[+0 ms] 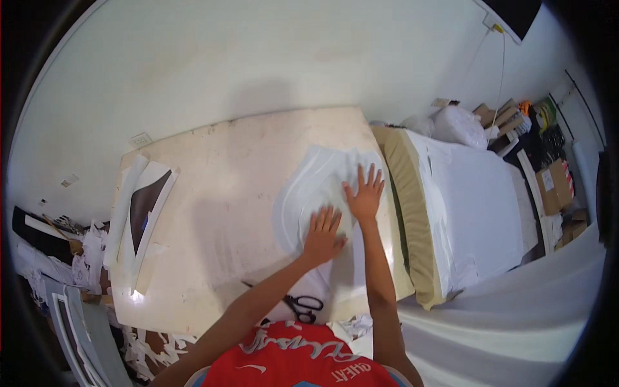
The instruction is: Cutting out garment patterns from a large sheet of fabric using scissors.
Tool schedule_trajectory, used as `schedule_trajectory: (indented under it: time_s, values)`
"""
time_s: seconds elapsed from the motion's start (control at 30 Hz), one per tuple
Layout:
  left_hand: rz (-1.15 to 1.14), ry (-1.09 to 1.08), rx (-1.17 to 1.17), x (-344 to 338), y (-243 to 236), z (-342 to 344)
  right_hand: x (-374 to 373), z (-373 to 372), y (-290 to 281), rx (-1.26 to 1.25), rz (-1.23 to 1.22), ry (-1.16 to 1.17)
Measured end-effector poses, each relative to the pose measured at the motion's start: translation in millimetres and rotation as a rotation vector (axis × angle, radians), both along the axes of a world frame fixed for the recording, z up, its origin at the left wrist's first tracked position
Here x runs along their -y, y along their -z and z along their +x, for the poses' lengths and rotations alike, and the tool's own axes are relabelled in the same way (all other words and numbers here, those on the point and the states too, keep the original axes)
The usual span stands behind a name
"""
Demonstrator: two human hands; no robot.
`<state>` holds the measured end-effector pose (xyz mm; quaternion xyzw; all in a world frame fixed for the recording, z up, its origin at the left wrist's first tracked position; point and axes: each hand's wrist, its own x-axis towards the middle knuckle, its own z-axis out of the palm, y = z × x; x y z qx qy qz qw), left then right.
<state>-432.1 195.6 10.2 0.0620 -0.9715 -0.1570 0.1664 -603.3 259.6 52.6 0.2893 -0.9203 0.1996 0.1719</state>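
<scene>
On the right part of the pale tabletop [219,193] lies a thin whitish sheet [303,169] with a curved left edge and faint curved lines. My left hand [322,237] rests flat on its lower part, fingers spread. Farther up and to the right, my right hand [365,193] presses flat near the sheet's right side, fingers also apart. Neither hand holds anything. Black-handled scissors [304,307] lie at the table's near edge, below my left forearm, which hides part of them.
At the table's left are white strips [132,187] and a dark brown piece [147,206]. A padded block with a tan side [412,213] and white top abuts the right edge. White scraps [151,353] litter the floor. Cardboard boxes [553,187] stand at far right.
</scene>
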Motion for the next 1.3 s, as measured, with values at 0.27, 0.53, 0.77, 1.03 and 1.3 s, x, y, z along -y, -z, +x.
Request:
schedule_trajectory:
  time_s: [0.27, 0.53, 0.77, 1.03, 1.3]
  values:
    - [0.189, 0.000, -0.030, 10, 10, 17, 29, -6, 68, 0.058, 0.253, 0.006]
    - [0.630, -0.506, -0.341, 159, -36, 169, -25, -48, 39, -0.026, -0.284, -0.271]
    - [-0.290, -1.097, -0.247, 287, -80, 428, -23, 161, -36, 0.558, -0.240, -0.325]
    - [-0.074, -0.914, -0.112, 252, 6, 410, -96, 344, 9, 0.379, 0.083, -0.427]
    - [-0.151, -1.367, -0.412, 311, -16, 491, -114, 369, -12, 0.446, 0.092, -0.353]
